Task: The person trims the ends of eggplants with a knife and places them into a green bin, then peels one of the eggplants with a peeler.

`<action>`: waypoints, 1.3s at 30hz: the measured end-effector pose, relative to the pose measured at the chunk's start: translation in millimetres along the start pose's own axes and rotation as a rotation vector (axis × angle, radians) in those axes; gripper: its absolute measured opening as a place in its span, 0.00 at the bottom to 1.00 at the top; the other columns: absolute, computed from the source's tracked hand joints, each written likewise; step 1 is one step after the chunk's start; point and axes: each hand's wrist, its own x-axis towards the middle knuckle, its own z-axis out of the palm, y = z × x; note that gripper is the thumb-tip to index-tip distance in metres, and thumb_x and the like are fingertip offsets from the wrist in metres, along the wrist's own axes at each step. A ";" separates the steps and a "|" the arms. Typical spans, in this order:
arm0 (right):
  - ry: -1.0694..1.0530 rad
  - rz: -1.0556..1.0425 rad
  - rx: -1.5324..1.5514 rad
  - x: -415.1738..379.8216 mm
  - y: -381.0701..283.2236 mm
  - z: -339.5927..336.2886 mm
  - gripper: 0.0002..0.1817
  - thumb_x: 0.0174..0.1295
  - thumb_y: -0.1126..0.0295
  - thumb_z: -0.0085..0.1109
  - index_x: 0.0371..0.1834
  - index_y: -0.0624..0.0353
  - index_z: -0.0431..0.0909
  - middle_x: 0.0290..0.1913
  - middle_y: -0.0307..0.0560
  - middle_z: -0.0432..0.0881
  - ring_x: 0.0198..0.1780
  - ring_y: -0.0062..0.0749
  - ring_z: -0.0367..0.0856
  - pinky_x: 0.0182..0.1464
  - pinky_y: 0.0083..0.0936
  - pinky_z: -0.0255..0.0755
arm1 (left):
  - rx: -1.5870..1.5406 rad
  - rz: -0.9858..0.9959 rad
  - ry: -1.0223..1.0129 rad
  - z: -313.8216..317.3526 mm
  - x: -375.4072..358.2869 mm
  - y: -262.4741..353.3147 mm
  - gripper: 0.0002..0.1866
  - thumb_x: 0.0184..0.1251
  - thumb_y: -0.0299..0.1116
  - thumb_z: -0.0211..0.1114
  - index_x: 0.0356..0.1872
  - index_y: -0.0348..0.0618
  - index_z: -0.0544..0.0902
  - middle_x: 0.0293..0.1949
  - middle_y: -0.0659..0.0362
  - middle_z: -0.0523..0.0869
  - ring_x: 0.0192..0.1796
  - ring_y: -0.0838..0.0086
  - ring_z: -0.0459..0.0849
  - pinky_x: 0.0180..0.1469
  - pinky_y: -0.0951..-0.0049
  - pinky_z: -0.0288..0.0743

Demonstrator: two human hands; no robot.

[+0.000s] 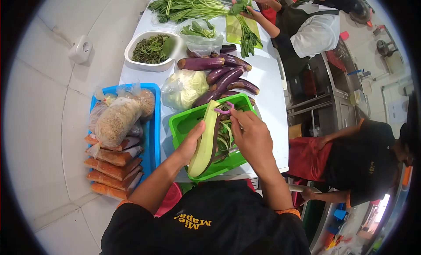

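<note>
Over a green basket (182,119) I see a partly peeled eggplant (204,145), pale along one side and dark purple along the other. My left hand (191,143) grips it from the left side. A purple peeler (224,109) is pinched in my right hand (252,134), its head touching the upper end of the eggplant. Strips of peel (225,137) lie in the basket below. Just beyond the basket, several whole purple eggplants (223,82) are heaped on the white table. The lower fingers of my left hand are hidden behind the eggplant.
On the left, a blue tray (157,123) holds bagged food and orange packets. A bagged cabbage (187,86), a white tub (131,58) of leaves and long greens (188,8) occupy the table. Co-workers stand to the right, one handling greens over a yellow-green board (234,29).
</note>
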 end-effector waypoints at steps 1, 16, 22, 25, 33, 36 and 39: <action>-0.007 0.000 -0.031 -2.5 -4.1 0.9 0.10 0.69 0.69 0.62 0.51 0.57 0.85 0.40 0.51 0.84 0.35 0.51 0.87 0.35 0.44 0.80 | 0.015 0.023 0.018 1.4 0.8 -1.3 0.32 0.82 0.65 0.46 0.57 0.46 0.80 0.40 0.59 0.86 0.37 0.69 0.88 0.38 0.69 0.84; -0.433 0.009 0.158 -82.1 -18.5 26.6 0.10 0.74 0.66 0.55 0.43 0.61 0.82 0.36 0.63 0.84 0.35 0.66 0.84 0.39 0.57 0.77 | 0.076 0.304 0.304 -32.1 21.4 8.8 0.33 0.79 0.68 0.46 0.53 0.47 0.81 0.37 0.59 0.86 0.36 0.73 0.86 0.39 0.71 0.81; -0.475 0.112 0.286 -82.8 -0.3 7.4 0.08 0.71 0.69 0.61 0.45 0.63 0.84 0.40 0.62 0.86 0.35 0.62 0.85 0.39 0.50 0.76 | 0.037 0.212 0.240 -9.7 8.3 17.7 0.34 0.80 0.68 0.45 0.46 0.46 0.82 0.30 0.60 0.85 0.30 0.73 0.85 0.32 0.72 0.80; -0.252 0.118 0.311 -60.4 3.9 -11.1 0.08 0.70 0.71 0.63 0.47 0.63 0.85 0.42 0.59 0.87 0.37 0.58 0.85 0.39 0.46 0.76 | 0.023 0.161 0.148 -3.7 7.2 13.3 0.32 0.81 0.66 0.46 0.50 0.46 0.82 0.34 0.61 0.86 0.32 0.76 0.85 0.34 0.74 0.79; 0.080 -0.023 0.160 -22.5 -9.5 -6.1 0.10 0.70 0.70 0.64 0.52 0.56 0.86 0.43 0.53 0.86 0.38 0.53 0.86 0.39 0.43 0.78 | 0.172 0.211 -0.010 11.2 2.4 4.3 0.29 0.86 0.58 0.44 0.66 0.45 0.76 0.44 0.65 0.84 0.40 0.83 0.82 0.43 0.78 0.79; 0.051 0.012 0.053 -21.7 -14.3 -2.8 0.10 0.70 0.69 0.63 0.52 0.54 0.86 0.44 0.52 0.85 0.39 0.53 0.86 0.40 0.44 0.79 | 0.201 0.236 0.000 10.7 2.0 2.2 0.28 0.86 0.58 0.43 0.65 0.45 0.77 0.44 0.64 0.84 0.41 0.82 0.83 0.44 0.77 0.79; 0.040 0.026 0.025 -17.0 -8.6 0.0 0.12 0.70 0.67 0.64 0.54 0.53 0.85 0.46 0.52 0.85 0.41 0.54 0.87 0.41 0.44 0.80 | 0.230 0.265 0.034 5.7 6.1 -0.6 0.27 0.86 0.56 0.45 0.68 0.46 0.75 0.45 0.66 0.84 0.42 0.84 0.82 0.44 0.79 0.79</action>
